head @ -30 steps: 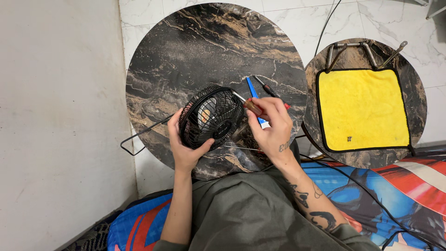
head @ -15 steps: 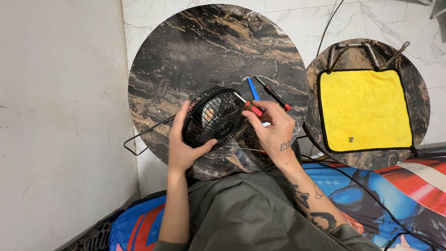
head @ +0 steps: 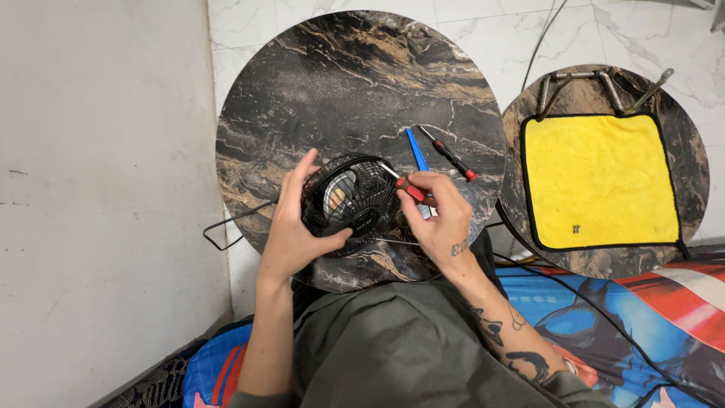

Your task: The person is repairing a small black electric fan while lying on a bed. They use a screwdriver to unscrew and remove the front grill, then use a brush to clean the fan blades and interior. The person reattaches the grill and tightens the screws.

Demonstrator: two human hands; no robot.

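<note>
Here, head view: our left hand (head: 291,234) grips the small black fan (head: 351,204) by its wire cage at the near edge of the round marbled bench (head: 340,83). Our right hand (head: 438,219) pinches a red-handled screwdriver (head: 408,187) against the cage. A blue tool (head: 414,151) and another screwdriver (head: 451,155) lie just beyond.

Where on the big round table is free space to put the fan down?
The far half of the big round table is bare. The near edge is crowded: fan, both hands, blue tool, black screwdriver.
</note>
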